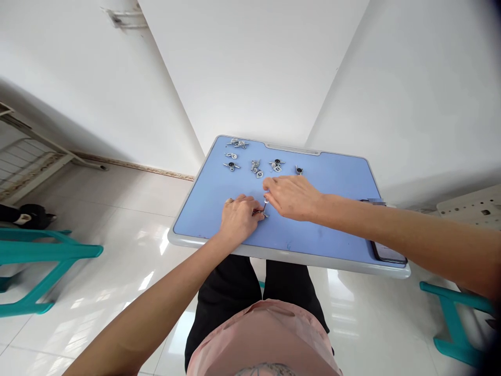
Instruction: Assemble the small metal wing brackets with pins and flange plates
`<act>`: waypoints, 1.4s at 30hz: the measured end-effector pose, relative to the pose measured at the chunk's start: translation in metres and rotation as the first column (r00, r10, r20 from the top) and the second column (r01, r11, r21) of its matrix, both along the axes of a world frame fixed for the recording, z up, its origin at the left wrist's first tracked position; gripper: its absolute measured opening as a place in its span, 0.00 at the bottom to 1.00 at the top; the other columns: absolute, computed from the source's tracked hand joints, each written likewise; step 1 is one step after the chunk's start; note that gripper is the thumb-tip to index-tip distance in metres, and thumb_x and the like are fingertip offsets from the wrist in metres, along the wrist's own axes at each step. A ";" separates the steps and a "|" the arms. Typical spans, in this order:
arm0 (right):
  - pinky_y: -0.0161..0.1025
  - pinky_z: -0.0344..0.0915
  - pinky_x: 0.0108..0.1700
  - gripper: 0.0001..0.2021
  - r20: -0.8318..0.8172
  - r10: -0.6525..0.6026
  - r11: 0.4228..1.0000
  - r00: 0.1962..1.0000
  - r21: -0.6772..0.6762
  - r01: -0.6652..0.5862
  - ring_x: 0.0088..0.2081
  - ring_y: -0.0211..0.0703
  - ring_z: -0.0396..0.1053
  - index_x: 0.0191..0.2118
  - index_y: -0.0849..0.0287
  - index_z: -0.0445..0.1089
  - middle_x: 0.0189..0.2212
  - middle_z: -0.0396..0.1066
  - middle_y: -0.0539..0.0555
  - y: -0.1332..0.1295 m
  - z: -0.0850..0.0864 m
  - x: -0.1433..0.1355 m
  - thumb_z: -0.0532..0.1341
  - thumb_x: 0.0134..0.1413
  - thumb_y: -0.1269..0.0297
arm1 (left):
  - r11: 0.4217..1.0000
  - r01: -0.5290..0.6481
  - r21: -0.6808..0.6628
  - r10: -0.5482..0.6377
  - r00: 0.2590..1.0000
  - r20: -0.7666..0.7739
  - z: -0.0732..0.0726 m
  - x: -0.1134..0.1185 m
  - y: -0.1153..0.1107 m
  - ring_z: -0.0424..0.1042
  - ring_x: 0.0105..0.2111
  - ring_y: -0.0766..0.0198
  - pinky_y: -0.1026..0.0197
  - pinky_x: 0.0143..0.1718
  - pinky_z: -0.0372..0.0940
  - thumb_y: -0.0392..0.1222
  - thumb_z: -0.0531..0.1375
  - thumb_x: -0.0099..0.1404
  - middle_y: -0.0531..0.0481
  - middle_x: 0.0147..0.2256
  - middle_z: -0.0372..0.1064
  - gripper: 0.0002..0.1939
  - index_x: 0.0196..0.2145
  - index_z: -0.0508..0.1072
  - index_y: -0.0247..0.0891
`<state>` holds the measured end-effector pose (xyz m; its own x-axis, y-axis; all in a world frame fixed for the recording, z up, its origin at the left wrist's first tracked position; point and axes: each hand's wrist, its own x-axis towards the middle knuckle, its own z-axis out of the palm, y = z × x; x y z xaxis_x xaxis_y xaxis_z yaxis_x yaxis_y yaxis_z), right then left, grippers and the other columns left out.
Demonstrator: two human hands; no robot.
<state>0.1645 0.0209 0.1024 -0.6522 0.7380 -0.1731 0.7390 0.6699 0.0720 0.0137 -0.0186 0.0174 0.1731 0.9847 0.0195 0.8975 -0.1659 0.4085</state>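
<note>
My left hand [240, 215] rests on the blue tabletop [336, 183], its thumb and fingers closed on a small metal part [265, 214]. Just above and to the right, my right hand [291, 196] pinches a small thin tool [265, 202], whose thin shaft points down at the metal part. Much of the tool is covered by the fingers. Beyond the hands lie small groups of metal parts: a cluster [238, 143] at the far left, a piece with a black centre [231, 165], a pile [257, 168], another group [276, 164] and a single piece [299, 170].
A dark phone [389, 254] lies at the table's right edge, partly under my right forearm. Green stools [50, 245] stand on the floor at left and right. White walls rise behind the table, and a metal rack [35, 162] is at the far left.
</note>
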 end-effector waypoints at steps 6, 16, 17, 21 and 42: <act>0.38 0.47 0.28 0.11 -0.034 0.061 0.996 0.998 -0.069 -0.063 0.33 0.43 0.70 0.47 0.61 0.68 0.38 0.76 0.55 -0.003 0.004 0.001 0.52 0.68 0.62 | 1.000 -0.005 0.009 0.005 1.000 -0.005 -0.001 0.000 0.000 0.71 0.42 0.55 0.54 0.42 0.59 0.41 0.62 0.63 0.51 0.34 0.76 0.04 0.32 0.77 0.44; 0.37 0.50 0.28 0.11 0.068 0.137 0.986 0.988 -0.103 -0.129 0.35 0.44 0.70 0.48 0.64 0.69 0.42 0.73 0.60 -0.004 0.013 0.007 0.54 0.63 0.71 | 1.000 0.004 0.008 -0.004 1.000 -0.002 -0.003 -0.001 0.000 0.71 0.44 0.56 0.54 0.43 0.59 0.41 0.62 0.63 0.53 0.37 0.77 0.04 0.34 0.78 0.45; 0.37 0.50 0.27 0.11 0.103 0.141 0.986 0.985 -0.102 -0.131 0.34 0.44 0.70 0.47 0.64 0.69 0.40 0.74 0.60 -0.004 0.015 0.007 0.54 0.63 0.71 | 1.000 0.003 0.007 -0.003 1.000 -0.001 -0.003 -0.001 0.000 0.71 0.44 0.56 0.54 0.43 0.59 0.41 0.62 0.63 0.53 0.37 0.77 0.04 0.34 0.78 0.45; 0.38 0.47 0.26 0.14 0.128 0.120 0.993 0.985 -0.025 -0.118 0.33 0.46 0.70 0.43 0.63 0.72 0.35 0.74 0.59 -0.004 0.020 0.001 0.51 0.68 0.63 | 1.000 -0.006 0.002 0.006 1.000 -0.003 -0.002 -0.001 -0.001 0.72 0.43 0.55 0.54 0.43 0.59 0.41 0.62 0.63 0.53 0.37 0.77 0.03 0.34 0.78 0.46; 0.39 0.49 0.27 0.21 0.147 0.051 0.998 0.988 0.021 -0.055 0.31 0.48 0.70 0.38 0.63 0.74 0.29 0.75 0.60 -0.002 0.019 -0.002 0.48 0.69 0.56 | 1.000 -0.015 0.001 0.015 1.000 0.000 -0.003 -0.001 -0.001 0.71 0.44 0.56 0.53 0.45 0.60 0.40 0.62 0.63 0.53 0.38 0.77 0.05 0.36 0.79 0.47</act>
